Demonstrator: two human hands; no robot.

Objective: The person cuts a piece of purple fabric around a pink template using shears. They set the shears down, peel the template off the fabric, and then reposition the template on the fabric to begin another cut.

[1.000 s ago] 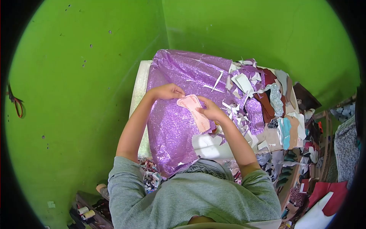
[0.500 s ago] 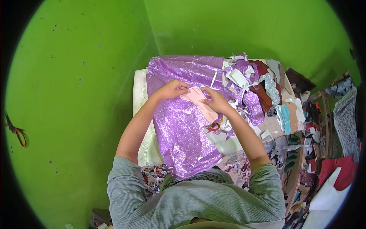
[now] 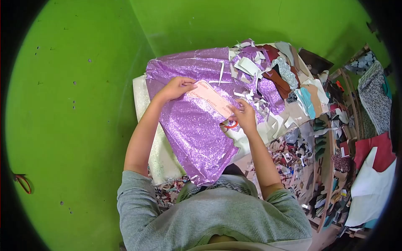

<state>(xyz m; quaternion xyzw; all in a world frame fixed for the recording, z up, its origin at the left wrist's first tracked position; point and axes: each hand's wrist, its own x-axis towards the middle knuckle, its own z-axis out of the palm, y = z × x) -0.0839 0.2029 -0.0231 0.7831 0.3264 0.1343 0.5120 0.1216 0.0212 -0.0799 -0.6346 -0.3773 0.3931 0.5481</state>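
Observation:
A pink insole-shaped piece with red printing [image 3: 211, 99] lies over the glittery purple fabric [image 3: 192, 129]. My left hand [image 3: 178, 88] is closed on the upper left end of the piece, thumb and fingers pinching its edge. At the lower right end, my right hand [image 3: 245, 115] grips the other edge between thumb and fingers. Just below that hand, the red handle of a pair of scissors [image 3: 230, 125] shows beside the cut edge of the fabric; the blades are hidden.
White and purple offcuts [image 3: 249, 67] are heaped at the table's right, beside brown, silver and turquoise cut pieces [image 3: 305, 102]. Scraps cover the floor [image 3: 289, 159]. A rack with materials [image 3: 331, 167] stands right. Other scissors [image 3: 23, 183] hang on the green wall [image 3: 71, 125].
My right hand has shifted from the middle of the pink piece to its lower right end, uncovering more of it. The camera view has turned, so the table appears higher and further left.

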